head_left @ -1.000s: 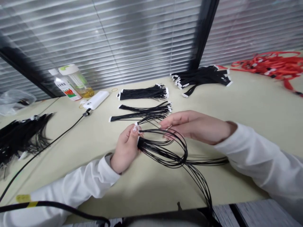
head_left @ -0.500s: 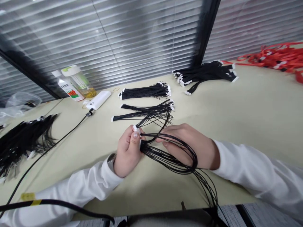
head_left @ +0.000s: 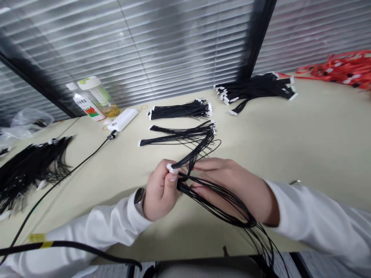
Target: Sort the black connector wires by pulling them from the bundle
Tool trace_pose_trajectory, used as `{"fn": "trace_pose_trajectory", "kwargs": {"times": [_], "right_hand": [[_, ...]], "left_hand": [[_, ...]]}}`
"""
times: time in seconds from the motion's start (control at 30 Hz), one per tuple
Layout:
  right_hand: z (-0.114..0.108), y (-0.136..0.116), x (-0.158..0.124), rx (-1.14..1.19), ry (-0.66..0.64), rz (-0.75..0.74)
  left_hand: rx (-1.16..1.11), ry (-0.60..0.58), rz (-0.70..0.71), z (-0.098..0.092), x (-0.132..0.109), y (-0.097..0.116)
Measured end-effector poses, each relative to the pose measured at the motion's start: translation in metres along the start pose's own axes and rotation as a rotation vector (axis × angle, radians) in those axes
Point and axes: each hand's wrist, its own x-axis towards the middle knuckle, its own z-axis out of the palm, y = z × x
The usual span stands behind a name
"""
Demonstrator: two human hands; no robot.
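Note:
My left hand [head_left: 162,189] pinches a white connector [head_left: 172,168] whose thin black wires fan up and to the right. From the same grip a looped bundle of black wires [head_left: 220,202] runs right and droops past the table's front edge. My right hand [head_left: 232,189] is closed around part of these wires close to the connector; its fingertips are partly hidden behind them. Just beyond the hands lie black wire harnesses with white connectors [head_left: 176,135], and a neat stack of similar harnesses [head_left: 179,110] sits behind those.
A pile of black harnesses [head_left: 255,90] and red cables [head_left: 344,69] lie at the back right. More black wires [head_left: 31,170] lie left. A bottle [head_left: 87,104], a jar [head_left: 101,96] and a white power bank [head_left: 123,119] with a black cable [head_left: 66,179] stand or lie back left.
The right hand has shifted slightly down and right, with the wire loop drawn lower. More wires now gather upward from the connector in my left hand.

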Motion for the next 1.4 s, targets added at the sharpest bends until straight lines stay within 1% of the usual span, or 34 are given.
{"fn": "trace_pose_trajectory", "kwargs": {"times": [0.13, 0.3, 0.37, 0.47, 0.6, 0.67, 0.7, 0.73, 0.77, 0.8, 0.83, 0.87, 0.9, 0.97, 1.0, 1.03, 1.07, 1.1, 1.13, 1.2, 1.23, 1.27, 1.3, 1.33, 1.4], "right_hand": [[0.001, 0.0, 0.001, 0.033, -0.047, -0.02], [0.004, 0.002, 0.0, 0.08, -0.035, 0.021], [0.002, 0.002, 0.0, 0.07, -0.071, 0.057], [-0.001, 0.001, 0.001, -0.041, -0.143, 0.078], [-0.006, 0.003, 0.0, -0.276, -0.165, 0.002], [-0.012, 0.005, -0.001, -0.424, -0.159, 0.043], [-0.017, 0.007, -0.002, -0.513, -0.139, 0.091], [-0.022, 0.01, -0.003, -0.604, -0.089, 0.155], [-0.028, 0.012, -0.003, -0.68, -0.006, 0.218], [-0.033, 0.015, -0.003, -0.722, 0.104, 0.27], [-0.038, 0.018, -0.003, -0.717, 0.232, 0.296], [-0.042, 0.02, -0.003, -0.649, 0.363, 0.286], [-0.045, 0.022, -0.003, -0.517, 0.489, 0.254], [-0.048, 0.022, -0.002, -0.119, 0.711, 0.19], [-0.047, 0.02, -0.001, 0.086, 0.795, 0.174], [-0.046, 0.018, -0.001, 0.257, 0.836, 0.17], [-0.044, 0.016, -0.002, 0.372, 0.817, 0.174], [-0.042, 0.013, -0.002, 0.426, 0.737, 0.182], [-0.039, 0.011, -0.002, 0.426, 0.607, 0.194], [-0.034, 0.009, -0.002, 0.308, 0.331, 0.243], [-0.031, 0.009, -0.002, 0.216, 0.233, 0.268], [-0.029, 0.009, -0.001, 0.125, 0.175, 0.288], [-0.027, 0.01, 0.001, 0.049, 0.149, 0.299], [-0.025, 0.01, 0.002, -0.005, 0.142, 0.303], [-0.024, 0.011, 0.003, -0.04, 0.151, 0.307]], "left_hand": [[0.045, 0.021, 0.084, -0.001, 0.001, 0.003], [0.071, 0.003, 0.105, -0.002, 0.001, 0.004], [0.068, -0.004, 0.1, -0.002, 0.0, 0.005], [0.035, -0.007, 0.023, -0.001, 0.0, 0.007], [-0.009, 0.003, -0.12, 0.001, 0.003, 0.008], [-0.048, 0.017, -0.19, 0.003, 0.007, 0.007], [-0.063, 0.032, -0.225, 0.004, 0.009, 0.006], [-0.068, 0.044, -0.261, 0.005, 0.012, 0.005], [-0.061, 0.055, -0.293, 0.005, 0.014, 0.004], [-0.052, 0.059, -0.322, 0.006, 0.017, 0.004], [-0.047, 0.055, -0.351, 0.006, 0.02, 0.004], [-0.048, 0.043, -0.38, 0.006, 0.022, 0.004], [-0.054, 0.028, -0.404, 0.007, 0.023, 0.004], [-0.058, 0.001, -0.424, 0.007, 0.025, 0.005], [-0.051, -0.01, -0.418, 0.007, 0.025, 0.005], [-0.04, -0.021, -0.402, 0.006, 0.025, 0.005], [-0.03, -0.033, -0.384, 0.006, 0.025, 0.006], [-0.024, -0.046, -0.366, 0.006, 0.025, 0.006], [-0.025, -0.058, -0.351, 0.006, 0.024, 0.006], [-0.044, -0.073, -0.331, 0.005, 0.023, 0.007], [-0.06, -0.081, -0.326, 0.005, 0.022, 0.007], [-0.08, -0.087, -0.324, 0.005, 0.021, 0.007], [-0.103, -0.09, -0.326, 0.006, 0.02, 0.007], [-0.126, -0.092, -0.33, 0.006, 0.019, 0.007], [-0.169, -0.089, -0.339, 0.007, 0.017, 0.006]]}}
